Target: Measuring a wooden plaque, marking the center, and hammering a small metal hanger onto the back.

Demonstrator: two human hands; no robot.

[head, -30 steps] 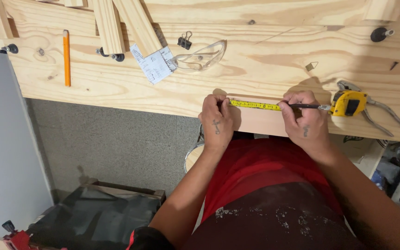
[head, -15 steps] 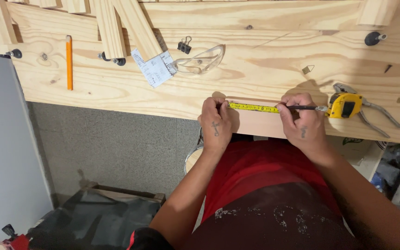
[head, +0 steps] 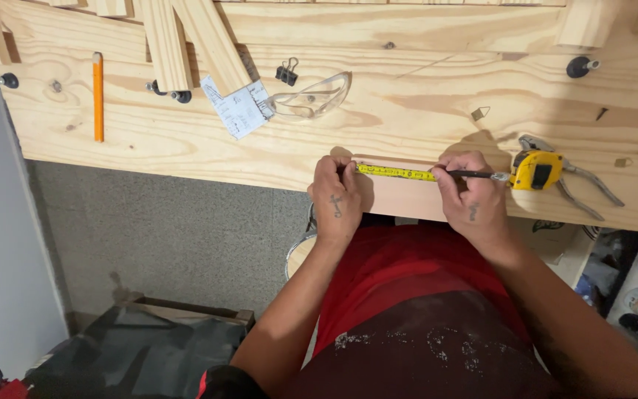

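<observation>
Still, almost nothing changes | our left hand (head: 336,199) keeps pressing the yellow tape (head: 396,172) end on the wood strip (head: 400,193) | our right hand (head: 470,196) stays closed around a pencil (head: 467,174) at the tape | tape case (head: 537,170) rests on the bench (head: 422,111) | marking seems in progress.

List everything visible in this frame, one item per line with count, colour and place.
workbench: one, pale pine, across the top
tape measure: one, yellow case, right of the hands, blade drawn out leftward
pencil: one, orange, left on the bench
safety glasses: one, clear, bench centre
paper slip: one, white, beside the glasses
binder clip: one, black, above the glasses
pliers: one, grey, right of the tape case
wood strips: two, pale, top left
left hand: pins the blade's end
right hand: holds a dark marking tool on the blade
</observation>
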